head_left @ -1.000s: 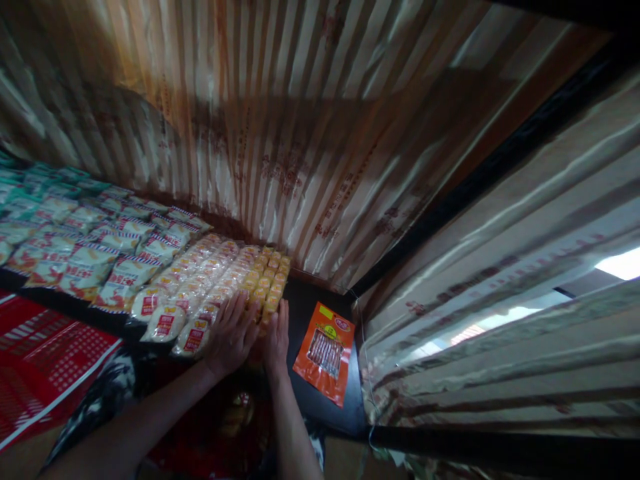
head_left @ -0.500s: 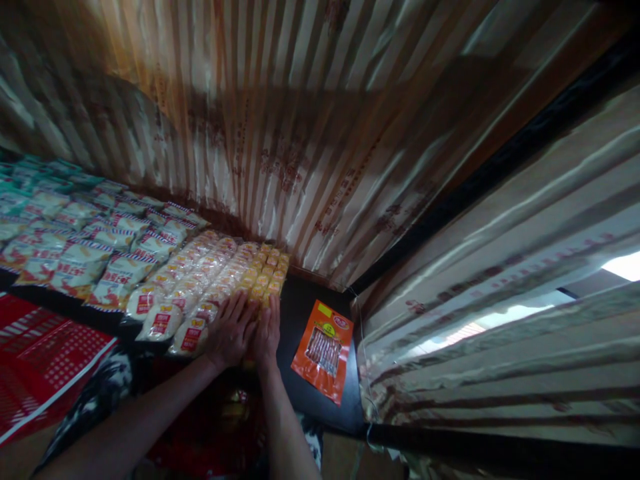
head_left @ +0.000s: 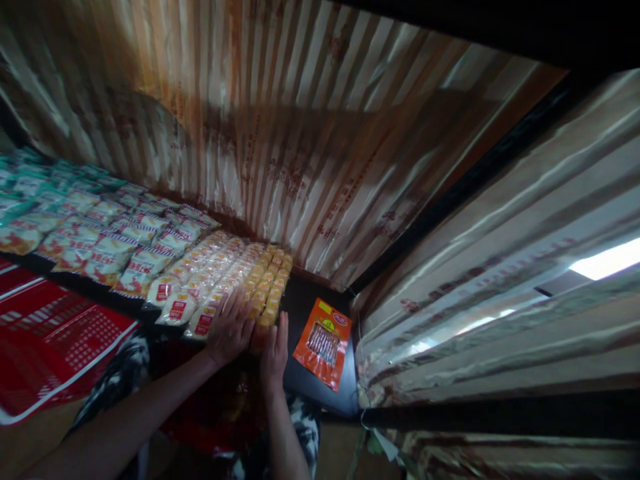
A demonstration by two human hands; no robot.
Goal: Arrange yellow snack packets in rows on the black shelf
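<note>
Rows of small yellow packets (head_left: 273, 283) lie on the dark shelf (head_left: 300, 300). My left hand (head_left: 231, 331) rests at the front of these rows, fingers extended, beside the round white packets with red labels (head_left: 179, 309). At the right front edge of the yellow packets is my right hand (head_left: 275, 350), its fingers stretched upward along their side. Neither hand is wrapped round anything. An orange bag (head_left: 323, 343) with a clear window lies flat to the right of my right hand.
White and blue snack bags (head_left: 143, 270) and green bags (head_left: 30, 183) fill the shelf's left part. A red basket (head_left: 55, 333) stands at the lower left. Striped plastic sheeting (head_left: 300, 133) hangs behind, with a dark frame bar (head_left: 450, 187) at the right.
My right hand has moved a little away from my left hand and toward me, opening a gap between them. The view has shifted slightly, with more of the red basket showing.
</note>
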